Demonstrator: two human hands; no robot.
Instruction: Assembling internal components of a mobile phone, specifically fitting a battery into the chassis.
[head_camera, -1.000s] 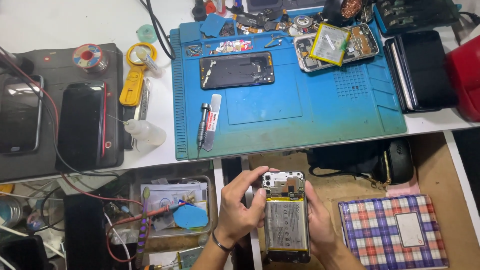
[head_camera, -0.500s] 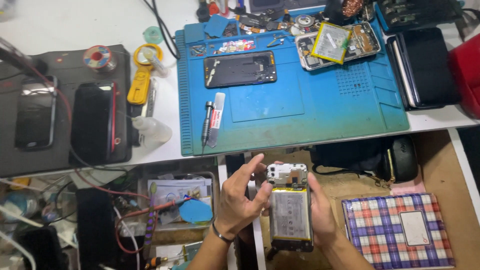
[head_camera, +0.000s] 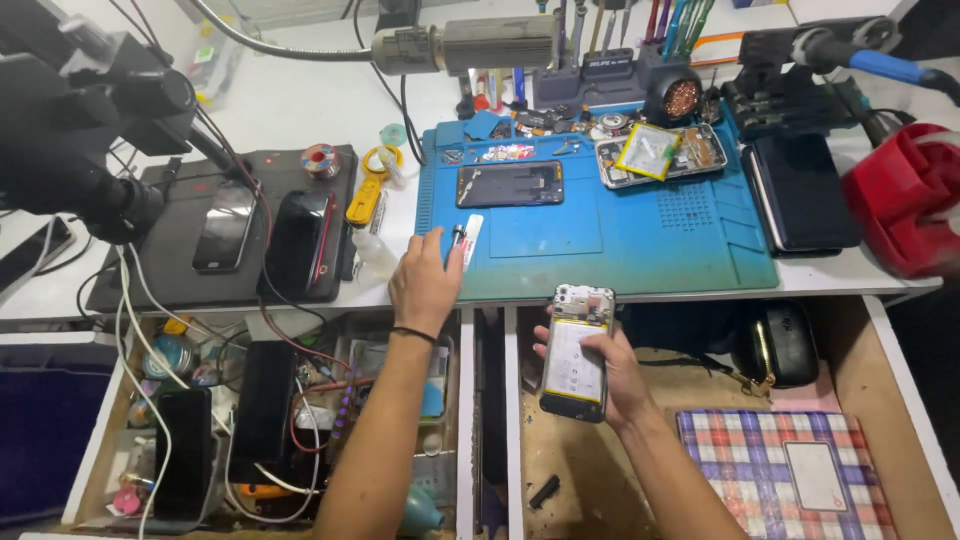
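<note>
Now the left hand (head_camera: 425, 283) reaches, fingers loosely spread, onto the blue mat's (head_camera: 640, 235) front left corner, fingertips touching a white tube (head_camera: 471, 240) lying lengthwise away. The right hand (head_camera: 612, 372) clamps an opened phone (head_camera: 577, 351) upright above the drawer (head_camera: 880, 350).

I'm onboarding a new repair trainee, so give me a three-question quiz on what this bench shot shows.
1. True or false: the right hand holds the opened phone above the open drawer.
2. The left hand reaches toward: A) the solder spool, B) the small tools at the blue mat's left edge, C) the red container.
3. Fill in: a detached phone back frame lies on the ____ mat.

Key: 1 true; 2 B; 3 blue.
</note>
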